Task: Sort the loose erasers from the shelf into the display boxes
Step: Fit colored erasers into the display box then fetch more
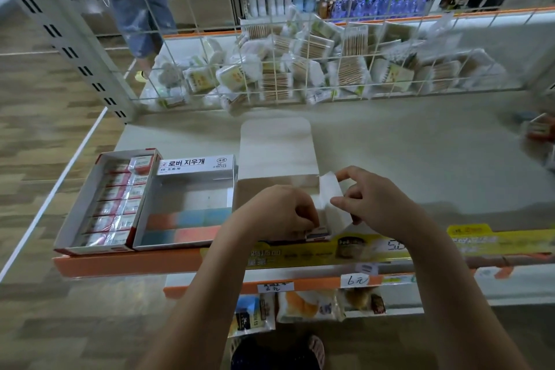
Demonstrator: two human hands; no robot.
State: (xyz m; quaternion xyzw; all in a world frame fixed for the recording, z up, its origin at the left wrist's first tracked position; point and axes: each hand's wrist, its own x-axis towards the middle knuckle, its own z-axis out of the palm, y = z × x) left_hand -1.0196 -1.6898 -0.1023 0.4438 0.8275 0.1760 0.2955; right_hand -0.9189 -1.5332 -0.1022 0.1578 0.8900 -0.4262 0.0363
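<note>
Three display boxes stand in a row at the shelf's front edge. The left box [67,228] holds rows of red-and-white erasers. The middle box [195,165], with printed lid, holds blue and red erasers [186,219]. The third box [276,147] is open with its lid flap up. My left hand [276,213] reaches into it, fingers curled on a small eraser [317,233] at the box's front. My right hand [375,201] pinches the box's white side flap [329,189]. A few loose erasers [540,128] lie at the far right of the shelf.
A wire grid [300,48] backs the shelf [405,153], with packs of cotton swabs [300,75] piled behind it. An orange price rail [135,261] runs along the shelf's front, with snack packs [306,306] below. A person in jeans [141,9] stands beyond the upright post.
</note>
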